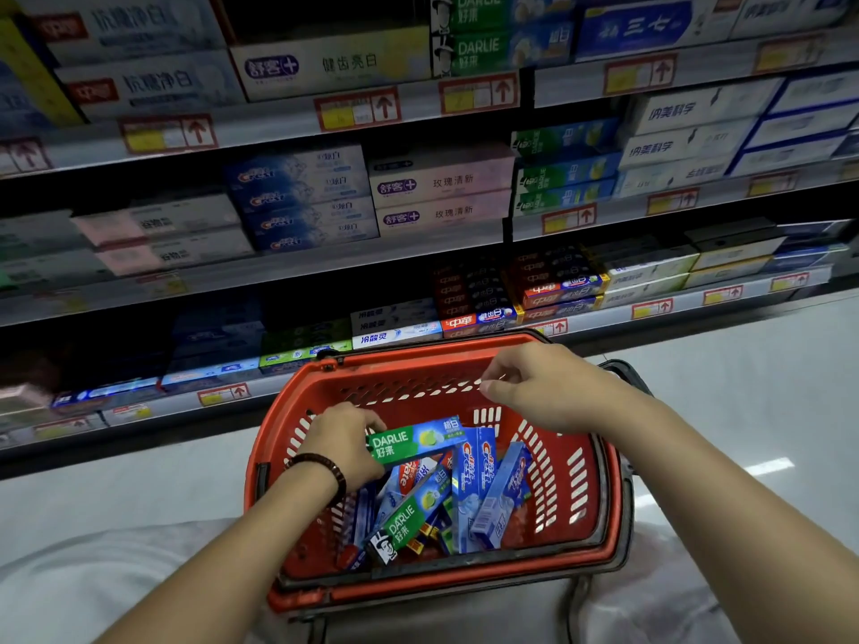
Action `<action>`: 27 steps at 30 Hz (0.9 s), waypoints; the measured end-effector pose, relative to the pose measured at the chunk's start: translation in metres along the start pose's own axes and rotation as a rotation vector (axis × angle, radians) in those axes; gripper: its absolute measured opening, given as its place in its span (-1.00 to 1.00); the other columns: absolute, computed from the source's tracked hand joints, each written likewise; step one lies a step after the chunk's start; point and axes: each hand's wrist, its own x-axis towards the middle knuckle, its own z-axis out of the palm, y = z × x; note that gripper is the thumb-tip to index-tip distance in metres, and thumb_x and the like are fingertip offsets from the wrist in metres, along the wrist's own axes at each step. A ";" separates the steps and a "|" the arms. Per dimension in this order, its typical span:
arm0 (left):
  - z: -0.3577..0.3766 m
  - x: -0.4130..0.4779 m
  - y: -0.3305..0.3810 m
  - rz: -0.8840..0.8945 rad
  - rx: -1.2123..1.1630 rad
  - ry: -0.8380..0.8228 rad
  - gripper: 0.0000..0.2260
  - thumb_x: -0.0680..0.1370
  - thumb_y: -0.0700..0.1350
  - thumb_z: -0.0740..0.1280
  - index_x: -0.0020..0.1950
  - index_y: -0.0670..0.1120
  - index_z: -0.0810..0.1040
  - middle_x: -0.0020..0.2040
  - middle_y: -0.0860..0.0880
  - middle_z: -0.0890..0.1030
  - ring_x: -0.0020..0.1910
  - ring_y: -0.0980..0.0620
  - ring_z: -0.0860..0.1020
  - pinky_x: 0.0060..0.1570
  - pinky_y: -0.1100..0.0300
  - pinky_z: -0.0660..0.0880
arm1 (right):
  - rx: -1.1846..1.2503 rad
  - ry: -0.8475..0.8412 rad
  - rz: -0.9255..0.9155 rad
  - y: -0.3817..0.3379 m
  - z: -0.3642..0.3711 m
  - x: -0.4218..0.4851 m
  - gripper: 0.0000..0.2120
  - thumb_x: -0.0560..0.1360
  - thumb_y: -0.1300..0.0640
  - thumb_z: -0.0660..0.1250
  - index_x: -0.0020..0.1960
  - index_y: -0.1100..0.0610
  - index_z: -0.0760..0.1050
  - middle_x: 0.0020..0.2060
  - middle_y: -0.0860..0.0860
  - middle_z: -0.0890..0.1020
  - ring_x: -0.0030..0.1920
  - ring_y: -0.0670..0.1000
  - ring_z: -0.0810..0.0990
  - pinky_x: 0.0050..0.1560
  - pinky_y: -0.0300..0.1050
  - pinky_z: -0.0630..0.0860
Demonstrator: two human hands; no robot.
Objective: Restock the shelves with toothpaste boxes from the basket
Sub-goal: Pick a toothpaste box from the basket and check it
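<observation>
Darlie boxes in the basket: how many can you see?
2. The upper Darlie box is gripped by the left hand atop the pile; the lower Darlie box lies in the basket among blue boxes. More may be buried underneath.

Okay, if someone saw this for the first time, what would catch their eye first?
The red basket at bottom centre, heaped with blue and green toothpaste boxes, stands out first. The left hand grips a green Darlie box atop the heap, while the right hand hovers over the basket's far side. Behind, stocked shelves fill the upper frame.
</observation>
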 end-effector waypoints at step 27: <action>-0.111 -0.014 0.029 0.504 -0.272 0.381 -0.54 0.32 -0.03 0.54 0.23 0.09 0.71 -0.12 0.15 0.42 -0.14 0.16 0.48 -0.16 0.13 0.54 | 0.097 0.148 0.148 0.009 -0.008 0.002 -0.34 0.48 0.03 0.62 0.45 -0.07 0.35 0.24 -0.04 0.61 0.01 -0.07 0.69 -0.25 -0.28 0.60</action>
